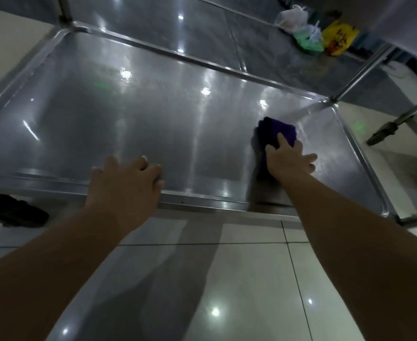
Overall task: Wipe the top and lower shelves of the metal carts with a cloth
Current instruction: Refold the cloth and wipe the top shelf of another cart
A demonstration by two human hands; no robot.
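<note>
Metal shelf (153,134) of the cart fills the middle of view, a shallow tray with a raised rim all round. The surface is shiny, with ceiling lights reflecting in it and streaks of wet sheen towards the right end.

Purple cloth (276,130) lies bunched on the shelf near its right end, closer to the far rim than the near one, not touching the right rim.

Right hand (290,157) is on the near part of the cloth, fingers spread and fairly straight, pressing it flat against the metal. Forefinger lies across the cloth; the outer fingers splay off to the right onto bare shelf. Not clenched round it as far as I can see.

Left hand (126,180) rests over the near rim, about mid-length of the shelf, well apart from the cloth. Fingers loosely bent, tips on the metal, holding nothing.

Beyond the far rim, a second steel surface (202,38). At its far right sit three knotted plastic bags side by side: white (291,18), green (309,41), yellow (339,38).

Upright cart post (365,70) rises from the far right corner. A dark-tipped metal rod (382,134) slants down to the right of the shelf. Pale glossy floor tiles (251,279) lie below my arms. Dark shape (13,210) on the floor at near left; cannot tell what it is.
</note>
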